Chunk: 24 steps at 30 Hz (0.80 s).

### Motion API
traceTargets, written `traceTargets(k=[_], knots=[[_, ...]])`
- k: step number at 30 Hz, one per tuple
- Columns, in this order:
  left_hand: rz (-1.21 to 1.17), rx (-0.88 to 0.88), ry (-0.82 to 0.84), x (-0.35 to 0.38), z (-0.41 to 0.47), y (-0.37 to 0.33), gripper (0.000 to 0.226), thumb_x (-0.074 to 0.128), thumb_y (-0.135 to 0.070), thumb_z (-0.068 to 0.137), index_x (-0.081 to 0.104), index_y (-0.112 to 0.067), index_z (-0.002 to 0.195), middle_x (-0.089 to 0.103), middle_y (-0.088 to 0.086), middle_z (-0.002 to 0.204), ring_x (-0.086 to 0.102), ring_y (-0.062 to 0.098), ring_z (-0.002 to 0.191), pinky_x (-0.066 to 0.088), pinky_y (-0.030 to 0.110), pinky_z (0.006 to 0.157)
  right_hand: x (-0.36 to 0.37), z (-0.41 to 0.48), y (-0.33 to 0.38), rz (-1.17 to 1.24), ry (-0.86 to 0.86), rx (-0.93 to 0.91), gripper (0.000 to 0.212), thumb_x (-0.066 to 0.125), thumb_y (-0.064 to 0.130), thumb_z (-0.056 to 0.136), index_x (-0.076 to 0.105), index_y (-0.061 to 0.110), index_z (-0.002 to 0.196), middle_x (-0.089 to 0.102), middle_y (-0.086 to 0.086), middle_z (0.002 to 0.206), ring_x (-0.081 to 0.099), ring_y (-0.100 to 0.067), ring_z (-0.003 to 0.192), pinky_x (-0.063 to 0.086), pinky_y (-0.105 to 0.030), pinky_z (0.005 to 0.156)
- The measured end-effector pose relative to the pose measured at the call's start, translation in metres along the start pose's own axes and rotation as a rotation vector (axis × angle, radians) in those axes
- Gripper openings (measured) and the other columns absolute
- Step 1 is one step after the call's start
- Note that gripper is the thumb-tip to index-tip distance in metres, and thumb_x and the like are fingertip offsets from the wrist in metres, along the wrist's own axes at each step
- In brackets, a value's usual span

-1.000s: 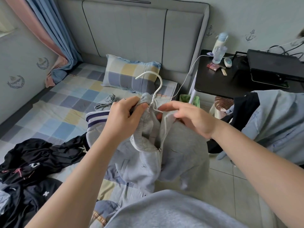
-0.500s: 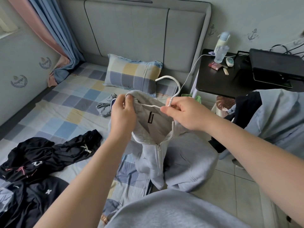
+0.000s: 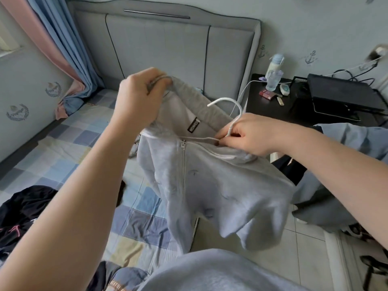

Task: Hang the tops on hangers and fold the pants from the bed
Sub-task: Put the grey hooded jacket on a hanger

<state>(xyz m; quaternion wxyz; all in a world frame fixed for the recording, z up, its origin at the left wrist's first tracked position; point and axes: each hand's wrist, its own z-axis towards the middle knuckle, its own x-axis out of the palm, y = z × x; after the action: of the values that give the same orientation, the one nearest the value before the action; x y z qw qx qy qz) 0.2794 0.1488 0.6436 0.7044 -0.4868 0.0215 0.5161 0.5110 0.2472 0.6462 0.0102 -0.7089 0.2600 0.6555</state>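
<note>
Walls: pale grey-blue wallpaper (image 3: 27, 80) printed with dark blue wreath and anchor emblems; a bright window edge at far left. Drapery: long pink curtain (image 3: 42, 32) and long blue curtain (image 3: 69, 34) hung side by side, both gathered low near the corner. Furniture: bed (image 3: 63, 148) under a blue, yellow and white checked sheet; grey padded headboard (image 3: 157, 45) in panels with dark piping, against the rear wall; black bedside table (image 3: 258, 103) just beside the headboard, bearing a clear bottle with a pale blue cap (image 3: 274, 70), a small red box (image 3: 266, 94), a flat black case (image 3: 340, 91) and a white cable (image 3: 244, 92). Floor: glossy white tiles (image 3: 308, 255) with thin dark joints; even daylight.
</note>
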Motion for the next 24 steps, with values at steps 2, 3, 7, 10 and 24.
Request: traceTargets(k=[2, 3, 7, 10, 24], knots=[[-0.040, 0.047, 0.076, 0.002, 0.005, -0.009, 0.019, 0.062, -0.032, 0.094, 0.072, -0.017, 0.089, 0.065, 0.000, 0.072, 0.051, 0.004, 0.063, 0.043, 0.023, 0.063, -0.008, 0.003, -0.002, -0.066, -0.048, 0.004, 0.028, 0.051, 0.027, 0.102, 0.076, 0.016, 0.109, 0.074, 0.008, 0.111, 0.063, -0.014, 0.106, 0.047, -0.035, 0.097], [-0.038, 0.057, 0.154, 0.008, 0.004, -0.013, 0.020, 0.063, -0.030, 0.094, 0.072, -0.014, 0.089, 0.064, 0.006, 0.073, 0.048, 0.005, 0.061, 0.041, 0.023, 0.060, -0.014, 0.005, -0.002, -0.068, -0.115, -0.002, 0.029, 0.052, 0.027, 0.102, 0.076, 0.012, 0.101, 0.075, 0.006, 0.101, 0.064, -0.014, 0.098, 0.048, -0.035, 0.092], [0.010, 0.079, 0.424, 0.027, -0.011, -0.010, 0.018, 0.063, -0.028, 0.097, 0.072, -0.013, 0.098, 0.068, 0.011, 0.079, 0.050, 0.006, 0.060, 0.041, 0.020, 0.060, -0.021, 0.006, 0.002, 0.090, -0.303, -0.005, 0.040, 0.053, 0.022, 0.100, 0.069, 0.007, 0.067, 0.065, 0.021, 0.062, 0.060, 0.003, 0.061, 0.037, -0.006, 0.062], [-0.123, -0.014, 0.340, 0.026, -0.019, 0.002, 0.023, 0.056, -0.047, 0.095, 0.072, -0.032, 0.102, 0.067, -0.004, 0.095, 0.059, -0.002, 0.081, 0.044, 0.010, 0.073, -0.014, 0.001, 0.001, 0.233, -0.347, 0.046, 0.044, 0.056, 0.023, 0.100, 0.070, 0.005, 0.062, 0.068, 0.006, 0.061, 0.059, -0.004, 0.048, 0.039, -0.004, 0.059], [0.138, -0.146, 0.265, 0.028, -0.053, 0.085, 0.011, 0.059, -0.027, 0.099, 0.055, -0.016, 0.098, 0.060, -0.003, 0.074, 0.058, 0.025, 0.070, 0.043, 0.035, 0.059, -0.016, -0.019, -0.022, 0.452, -0.377, -0.038, 0.032, 0.058, 0.020, 0.100, 0.072, 0.003, 0.076, 0.059, 0.003, 0.054, 0.053, -0.014, 0.051, 0.044, -0.013, 0.065]])
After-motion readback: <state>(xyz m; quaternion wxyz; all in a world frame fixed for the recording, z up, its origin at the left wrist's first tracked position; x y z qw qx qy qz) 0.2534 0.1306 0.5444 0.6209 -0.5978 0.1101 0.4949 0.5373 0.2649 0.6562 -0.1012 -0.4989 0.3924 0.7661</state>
